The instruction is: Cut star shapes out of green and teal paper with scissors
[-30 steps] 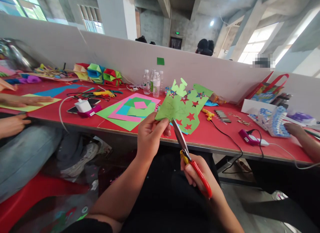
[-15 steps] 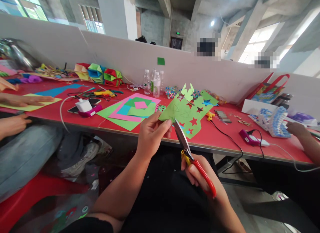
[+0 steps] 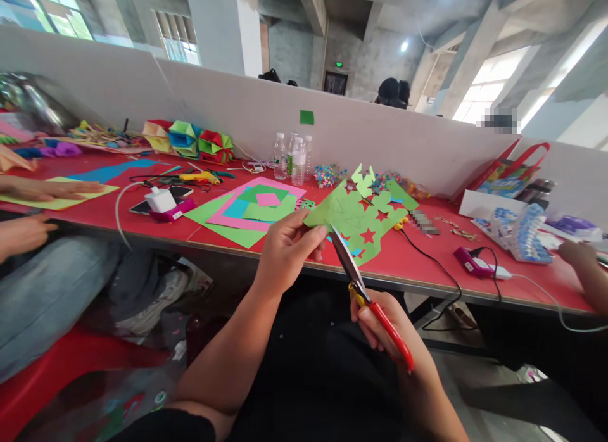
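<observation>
My left hand (image 3: 291,251) pinches the near left corner of a green sheet of paper (image 3: 336,209) between thumb and fingers. Several star-shaped holes pierce the sheet, its outline is jagged, and faint star lines are drawn on its uncut part. My right hand (image 3: 382,325) is wrapped round the red and yellow handles of a pair of scissors (image 3: 349,265). The blade tips meet the sheet's near edge, just right of my left thumb. Beyond the held sheet lie small bits of blue paper (image 3: 355,252) on the red table (image 3: 418,258).
Stacked coloured sheets (image 3: 244,236) lie left of my hands, beside a purple power strip (image 3: 178,211). Plastic bottles (image 3: 298,160) stand by the white partition (image 3: 228,94). Another person's hand (image 3: 57,189) rests on yellow paper at left; a person's hand (image 3: 577,255) is at right.
The green sheet has tilted and dropped slightly at its far side. My right hand and the scissors have shifted a little right and down; my left hand keeps its pinch.
</observation>
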### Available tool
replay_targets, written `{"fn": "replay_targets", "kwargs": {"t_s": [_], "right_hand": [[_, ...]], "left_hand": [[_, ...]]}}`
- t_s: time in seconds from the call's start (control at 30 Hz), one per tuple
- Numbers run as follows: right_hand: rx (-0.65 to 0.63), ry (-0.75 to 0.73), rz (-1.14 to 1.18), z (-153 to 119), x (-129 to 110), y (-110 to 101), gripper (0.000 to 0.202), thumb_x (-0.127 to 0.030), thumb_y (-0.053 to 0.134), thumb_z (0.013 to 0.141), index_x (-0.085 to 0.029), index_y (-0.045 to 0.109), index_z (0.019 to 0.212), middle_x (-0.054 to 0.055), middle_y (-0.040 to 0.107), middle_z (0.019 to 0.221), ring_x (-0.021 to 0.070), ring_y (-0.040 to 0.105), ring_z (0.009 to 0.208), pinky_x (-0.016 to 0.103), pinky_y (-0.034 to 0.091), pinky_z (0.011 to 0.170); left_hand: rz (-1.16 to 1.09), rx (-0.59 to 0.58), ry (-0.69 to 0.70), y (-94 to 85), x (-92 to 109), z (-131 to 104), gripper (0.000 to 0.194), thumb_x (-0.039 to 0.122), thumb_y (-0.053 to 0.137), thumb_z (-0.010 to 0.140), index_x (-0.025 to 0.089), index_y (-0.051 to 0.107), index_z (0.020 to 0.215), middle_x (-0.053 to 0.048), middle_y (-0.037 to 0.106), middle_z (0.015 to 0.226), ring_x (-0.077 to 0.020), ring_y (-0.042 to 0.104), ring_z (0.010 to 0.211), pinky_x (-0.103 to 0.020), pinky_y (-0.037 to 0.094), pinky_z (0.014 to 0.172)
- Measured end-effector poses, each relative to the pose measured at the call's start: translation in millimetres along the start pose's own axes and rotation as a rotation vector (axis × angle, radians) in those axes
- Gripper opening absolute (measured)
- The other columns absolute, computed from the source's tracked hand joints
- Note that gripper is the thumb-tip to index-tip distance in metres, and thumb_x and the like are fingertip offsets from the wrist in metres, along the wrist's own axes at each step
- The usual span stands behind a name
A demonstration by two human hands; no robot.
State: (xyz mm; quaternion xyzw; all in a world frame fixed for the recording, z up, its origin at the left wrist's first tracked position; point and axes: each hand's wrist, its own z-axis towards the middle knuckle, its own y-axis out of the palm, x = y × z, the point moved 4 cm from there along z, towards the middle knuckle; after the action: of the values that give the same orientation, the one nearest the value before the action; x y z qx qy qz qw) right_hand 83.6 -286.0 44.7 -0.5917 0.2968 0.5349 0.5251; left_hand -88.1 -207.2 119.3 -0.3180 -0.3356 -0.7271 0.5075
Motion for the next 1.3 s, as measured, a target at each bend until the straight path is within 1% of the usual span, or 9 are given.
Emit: {"fn": "replay_targets", "kwargs": {"t_s": [0.4, 0.57, 0.7, 0.83, 1.0, 1.2, 1.3], "right_hand": [[-0.002, 0.025, 0.001, 0.1, 5.2, -2.5, 0.050, -0.066, 0.047, 0.087, -0.018, 0.050, 0.073, -0.006, 0.042, 0.042, 0.0059, 0.032, 0.033, 0.020, 0.023, 0.035], [-0.011, 0.017, 0.005, 0.6, 2.3, -1.3, 0.052, -0.069, 0.048, 0.085, -0.018, 0.049, 0.073, -0.006, 0.042, 0.042, 0.0058, 0.032, 0.033, 0.020, 0.022, 0.034], [-0.024, -0.016, 0.028, 0.9, -1.5, 2.3, 0.053, -0.071, 0.047, 0.084, -0.018, 0.050, 0.074, -0.006, 0.041, 0.043, 0.0060, 0.030, 0.034, 0.022, 0.020, 0.036], [-0.011, -0.050, 0.056, 1.3, -3.5, 5.6, 0.052, -0.069, 0.047, 0.085, -0.018, 0.051, 0.077, -0.005, 0.042, 0.047, 0.0072, 0.031, 0.037, 0.024, 0.023, 0.039], [-0.008, -0.066, 0.082, 2.3, -4.1, 7.3, 0.053, -0.072, 0.049, 0.082, -0.019, 0.050, 0.077, -0.005, 0.042, 0.050, 0.0076, 0.031, 0.039, 0.024, 0.023, 0.039], [-0.017, -0.063, 0.105, 1.0, -3.8, 8.5, 0.050, -0.069, 0.049, 0.084, -0.019, 0.051, 0.079, -0.004, 0.043, 0.051, 0.0080, 0.031, 0.040, 0.024, 0.023, 0.040], [-0.009, -0.047, 0.120, 0.6, -1.8, 11.0, 0.050, -0.068, 0.046, 0.086, -0.018, 0.052, 0.080, -0.005, 0.043, 0.047, 0.0076, 0.031, 0.037, 0.023, 0.023, 0.039]], "left_hand": [[-0.014, 0.009, -0.006, 0.2, -1.1, 0.5, 0.014, 0.020, 0.062, 0.080, 0.019, 0.059, 0.066, 0.005, 0.055, 0.053, -0.0050, 0.050, 0.042, -0.019, 0.040, 0.041], [-0.072, 0.005, 0.007, 0.5, -3.7, 0.3, 0.014, 0.019, 0.061, 0.080, 0.019, 0.059, 0.066, 0.005, 0.055, 0.053, -0.0048, 0.050, 0.042, -0.018, 0.041, 0.042], [-0.115, 0.035, 0.022, -0.1, -6.3, -1.4, 0.019, 0.021, 0.060, 0.082, 0.019, 0.059, 0.064, 0.005, 0.054, 0.052, -0.0055, 0.050, 0.043, -0.018, 0.040, 0.040], [-0.078, 0.027, 0.015, 4.7, -8.5, -6.3, 0.018, 0.022, 0.061, 0.082, 0.018, 0.061, 0.065, 0.004, 0.054, 0.053, -0.0050, 0.050, 0.043, -0.018, 0.040, 0.040], [-0.078, 0.025, 0.003, 11.2, -11.1, -11.5, 0.015, 0.022, 0.060, 0.084, 0.019, 0.064, 0.069, 0.005, 0.055, 0.053, -0.0038, 0.049, 0.041, -0.017, 0.040, 0.040], [-0.093, 0.025, -0.020, 11.6, -14.4, -11.1, 0.016, 0.022, 0.060, 0.083, 0.019, 0.064, 0.068, 0.005, 0.054, 0.052, -0.0033, 0.048, 0.040, -0.017, 0.039, 0.040], [-0.101, 0.034, -0.036, 11.7, -16.2, -10.7, 0.016, 0.023, 0.060, 0.083, 0.019, 0.064, 0.067, 0.005, 0.054, 0.051, -0.0038, 0.048, 0.040, -0.018, 0.039, 0.039]]}}
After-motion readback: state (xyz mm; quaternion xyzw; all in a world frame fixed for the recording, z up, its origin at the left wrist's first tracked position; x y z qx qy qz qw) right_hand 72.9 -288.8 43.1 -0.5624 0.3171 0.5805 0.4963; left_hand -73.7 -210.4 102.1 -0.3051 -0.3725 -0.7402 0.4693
